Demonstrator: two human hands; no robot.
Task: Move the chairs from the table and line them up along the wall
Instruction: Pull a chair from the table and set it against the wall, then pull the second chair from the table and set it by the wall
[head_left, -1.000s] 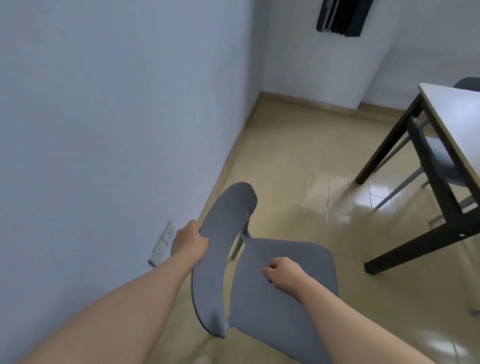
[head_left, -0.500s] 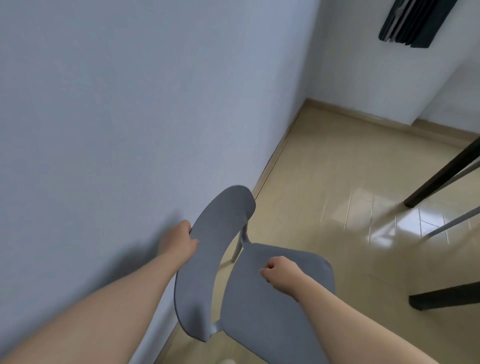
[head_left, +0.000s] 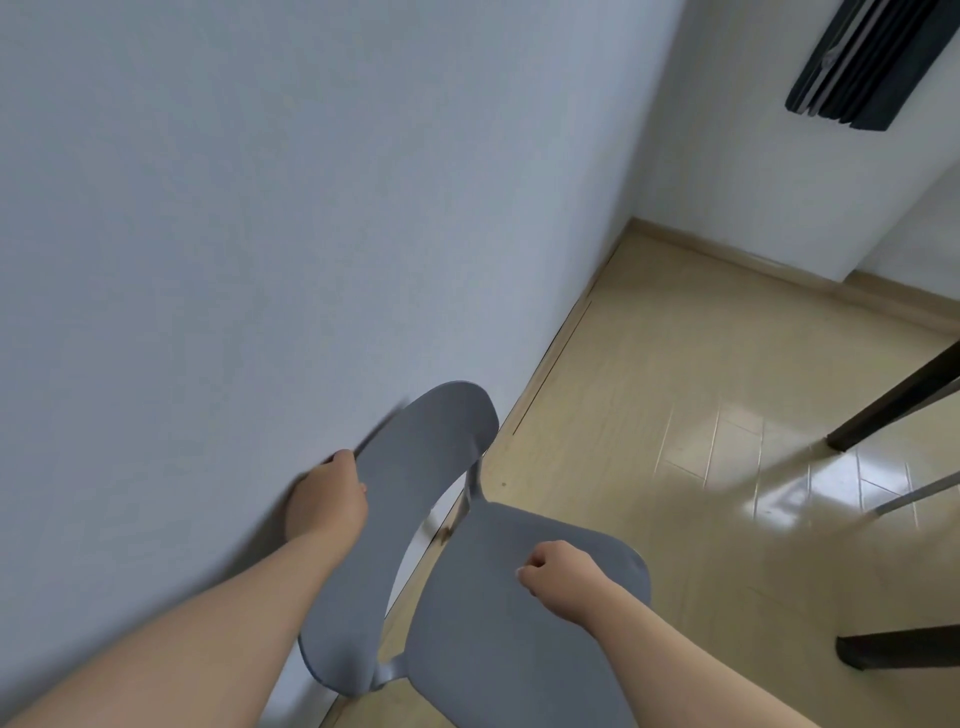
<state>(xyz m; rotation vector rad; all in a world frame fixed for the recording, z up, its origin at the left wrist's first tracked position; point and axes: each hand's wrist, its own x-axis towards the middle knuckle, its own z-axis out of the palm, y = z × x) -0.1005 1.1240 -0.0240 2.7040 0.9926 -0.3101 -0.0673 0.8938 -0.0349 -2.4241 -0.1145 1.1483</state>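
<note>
A grey chair (head_left: 498, 623) with a curved backrest stands right against the pale wall (head_left: 260, 234), its back toward the wall and its seat facing the room. My left hand (head_left: 327, 499) grips the top edge of the backrest, squeezed between it and the wall. My right hand (head_left: 558, 577) is closed into a fist and rests on the middle of the seat. The chair's legs are hidden under the seat.
Black table legs (head_left: 893, 400) and a grey chair leg (head_left: 919, 491) stand at the right edge on the glossy beige floor (head_left: 675, 415). A dark slatted object (head_left: 862, 57) hangs on the far wall. A wooden skirting board runs along the walls.
The chair has moved left, closer to the wall, with my left hand now almost touching it. My view has turned left, so the tabletop and wall sockets are out of sight.
</note>
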